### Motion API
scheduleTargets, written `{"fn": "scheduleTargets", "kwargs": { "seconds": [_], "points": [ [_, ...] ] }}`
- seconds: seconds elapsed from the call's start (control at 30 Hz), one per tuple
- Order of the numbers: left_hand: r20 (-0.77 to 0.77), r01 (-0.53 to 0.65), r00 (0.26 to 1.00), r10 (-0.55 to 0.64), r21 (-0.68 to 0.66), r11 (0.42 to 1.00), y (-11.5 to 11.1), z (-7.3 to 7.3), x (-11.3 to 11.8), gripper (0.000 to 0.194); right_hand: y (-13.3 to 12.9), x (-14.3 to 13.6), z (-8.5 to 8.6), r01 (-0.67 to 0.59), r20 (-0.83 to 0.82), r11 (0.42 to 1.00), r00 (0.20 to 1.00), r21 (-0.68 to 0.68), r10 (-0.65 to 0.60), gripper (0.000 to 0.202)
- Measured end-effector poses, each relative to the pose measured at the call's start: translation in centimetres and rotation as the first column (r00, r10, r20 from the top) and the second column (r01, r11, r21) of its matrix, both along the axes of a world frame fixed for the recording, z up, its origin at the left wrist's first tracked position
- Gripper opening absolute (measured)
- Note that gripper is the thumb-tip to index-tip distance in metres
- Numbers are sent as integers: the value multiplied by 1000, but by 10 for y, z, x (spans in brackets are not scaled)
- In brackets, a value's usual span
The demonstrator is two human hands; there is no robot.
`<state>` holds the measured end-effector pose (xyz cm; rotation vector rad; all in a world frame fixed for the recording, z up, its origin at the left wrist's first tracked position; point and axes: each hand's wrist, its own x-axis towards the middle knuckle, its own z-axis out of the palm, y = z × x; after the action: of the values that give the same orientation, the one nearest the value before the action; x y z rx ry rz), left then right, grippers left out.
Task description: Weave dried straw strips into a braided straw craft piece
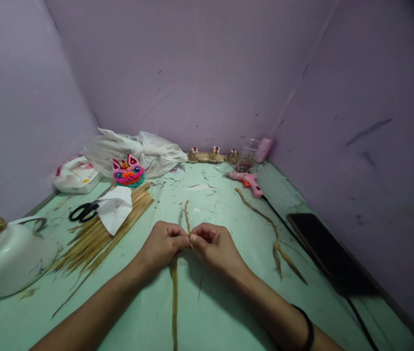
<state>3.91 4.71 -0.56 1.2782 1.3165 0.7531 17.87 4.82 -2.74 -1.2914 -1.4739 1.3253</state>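
Observation:
My left hand (166,242) and my right hand (212,243) meet at the middle of the table, thumbs and fingertips pinched close together. Between them is a twisted strand of dried plant fibre (187,214), whose thin brown end sticks up beyond the fingers. A flat, greenish-brown strip of the fibre (174,302) hangs down from below my left hand toward the near edge. The exact spot where the strand passes through the fingertips is partly hidden. Both hands are closed on it. To the right lies another twisted fibre cord (261,213) with loose split ends.
At left, dried fibre strips (93,246) lie under white paper (115,207), beside black scissors (84,212) and a white pot (13,258). Farther back are a colourful yarn figure (128,173) and plastic bag (148,151). Right: a pink glue gun (247,181) and dark phone (331,253).

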Motion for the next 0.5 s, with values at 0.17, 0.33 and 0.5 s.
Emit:
{"fn": "scheduleTargets", "kwargs": {
  "seconds": [0.17,0.33,0.5],
  "points": [
    [-42,-92,995,94,60,994,-3,-9,7,16,6,9,2,10,276,999,961,37,-20,17],
    [-29,-263,965,262,-26,964,-3,-14,13,13,-9,4,9,21,304,998,952,59,-38,16],
    [77,-333,935,347,-156,930,-4,-11,18,14,-26,-5,4,-234,566,866,822,441,-66,24]
  ]
}}
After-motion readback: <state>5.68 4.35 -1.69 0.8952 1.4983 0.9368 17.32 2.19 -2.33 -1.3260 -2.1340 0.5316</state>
